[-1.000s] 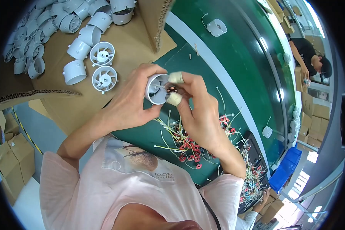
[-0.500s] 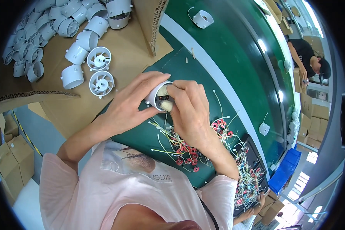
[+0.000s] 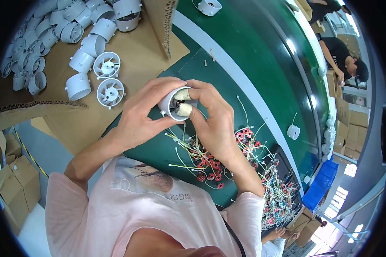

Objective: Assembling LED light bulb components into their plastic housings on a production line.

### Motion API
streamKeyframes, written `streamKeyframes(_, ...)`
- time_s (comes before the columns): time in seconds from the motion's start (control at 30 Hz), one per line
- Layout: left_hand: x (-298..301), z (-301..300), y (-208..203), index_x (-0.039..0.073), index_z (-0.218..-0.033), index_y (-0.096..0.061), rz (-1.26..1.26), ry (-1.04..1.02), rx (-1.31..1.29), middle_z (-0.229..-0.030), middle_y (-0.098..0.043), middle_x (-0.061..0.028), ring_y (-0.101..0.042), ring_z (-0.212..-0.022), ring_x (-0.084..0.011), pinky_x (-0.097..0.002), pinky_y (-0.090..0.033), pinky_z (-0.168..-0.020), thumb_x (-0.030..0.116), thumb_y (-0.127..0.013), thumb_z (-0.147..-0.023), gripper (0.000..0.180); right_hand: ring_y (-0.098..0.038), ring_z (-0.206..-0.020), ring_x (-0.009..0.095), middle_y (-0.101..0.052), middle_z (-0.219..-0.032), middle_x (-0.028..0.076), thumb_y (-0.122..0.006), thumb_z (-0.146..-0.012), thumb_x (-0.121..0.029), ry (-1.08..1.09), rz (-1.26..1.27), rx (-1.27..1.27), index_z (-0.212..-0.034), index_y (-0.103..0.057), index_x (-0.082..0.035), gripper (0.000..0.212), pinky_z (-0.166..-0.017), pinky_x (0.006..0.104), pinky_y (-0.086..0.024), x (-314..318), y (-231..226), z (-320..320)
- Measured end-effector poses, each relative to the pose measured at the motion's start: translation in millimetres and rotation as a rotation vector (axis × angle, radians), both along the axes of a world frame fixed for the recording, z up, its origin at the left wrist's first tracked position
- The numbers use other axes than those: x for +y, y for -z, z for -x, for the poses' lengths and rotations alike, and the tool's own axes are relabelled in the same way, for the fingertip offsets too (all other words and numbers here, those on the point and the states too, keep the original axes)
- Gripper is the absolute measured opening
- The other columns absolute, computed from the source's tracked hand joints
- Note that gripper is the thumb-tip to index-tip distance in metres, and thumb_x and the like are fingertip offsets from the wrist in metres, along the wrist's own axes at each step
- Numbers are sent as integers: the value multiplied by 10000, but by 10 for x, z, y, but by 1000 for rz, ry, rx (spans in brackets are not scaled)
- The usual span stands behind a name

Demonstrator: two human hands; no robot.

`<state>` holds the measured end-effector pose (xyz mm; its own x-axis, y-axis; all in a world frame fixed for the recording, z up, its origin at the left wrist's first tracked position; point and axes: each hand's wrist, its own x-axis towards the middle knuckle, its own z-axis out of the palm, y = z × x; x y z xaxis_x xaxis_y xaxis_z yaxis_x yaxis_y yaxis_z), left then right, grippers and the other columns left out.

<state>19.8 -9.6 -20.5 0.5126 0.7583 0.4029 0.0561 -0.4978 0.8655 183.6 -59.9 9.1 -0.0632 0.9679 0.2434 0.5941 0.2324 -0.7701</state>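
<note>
My left hand (image 3: 137, 113) is closed round a white cylindrical fan housing (image 3: 164, 105), its open end turned toward my right hand (image 3: 216, 122). The right thumb and forefinger, both in pale finger covers, reach inside the housing and pinch at its middle. A small dark part shows between those fingertips; its kind is hidden. Below the hands on the green table lies a pile of red ring-shaped coils (image 3: 210, 166) with thin white and yellow wires. Two finned white housings (image 3: 110, 93) stand on the cardboard left of my left hand.
A cardboard box (image 3: 167, 32) holding many white housings (image 3: 78, 88) fills the upper left. Beyond the table runs a green conveyor (image 3: 253, 55) carrying white housings (image 3: 293, 132). At right are a black tray (image 3: 287, 165) of wired coils, a blue bin (image 3: 319, 186) and co-workers.
My right fingers have spread and shifted round inside the housing, the forefinger now straighter over its rim. The housing has moved slightly left and up. On the conveyor, the far housing has shifted up and left.
</note>
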Motion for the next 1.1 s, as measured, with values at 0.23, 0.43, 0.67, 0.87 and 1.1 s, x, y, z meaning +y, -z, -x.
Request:
streamKeyframes(0.23, -52, -78, 62, 49, -1198, -527, -37, -36, 54, -1181, -541, -115, -561, -1046, -270, -333, -470, -855, 1, -741, -656, 584, -600, -994, 214, -590, -1120, 149, -562, -778, 107, 102, 109, 198, -985, -557, 21, 224, -846, 321, -499, -33, 75, 12)
streamKeyframes(0.43, -19, -75, -88, 78, -1225, -499, -385, -253, 379, -1178, -528, -112, -524, -1033, -274, -393, -398, -896, 113, -768, -655, 631, -595, -939, 161, -603, -1079, 130, -552, -813, 59, 93, 45, 246, -1001, -570, 24, 192, -815, 280, -489, 108, 300, -408)
streamKeyframes(0.67, 119, 176, -238, 74, -1137, -534, -446, -543, 1029, -1092, -547, -113, -529, -958, -281, -414, -401, -821, 239, -687, -756, 443, -601, -850, 149, -617, -946, 122, -533, -839, 12, 501, -32, -319, -1061, -577, 0, 226, -776, 277, -475, 676, 292, -1725)
streamKeyframes(0.87, 283, 44, -71, 54, -1061, -566, -440, -396, 942, -1026, -560, -126, -555, -889, -284, -398, -431, -754, 202, -676, -749, 362, -634, -871, 261, -615, -977, 134, -506, -801, 61, 378, 146, -310, -1000, -579, -1, 221, -762, 291, -487, -113, -41, -1644)
streamKeyframes(1.1, 291, -255, -83, 34, -936, -572, -493, -223, 948, -1044, -551, -119, -542, -892, -282, -389, -426, -773, 136, -644, -750, 225, -583, -813, 274, -547, -813, 108, -579, -743, 36, 54, 311, -771, -947, -584, -40, 217, -693, 372, -476, -920, 91, -1544)
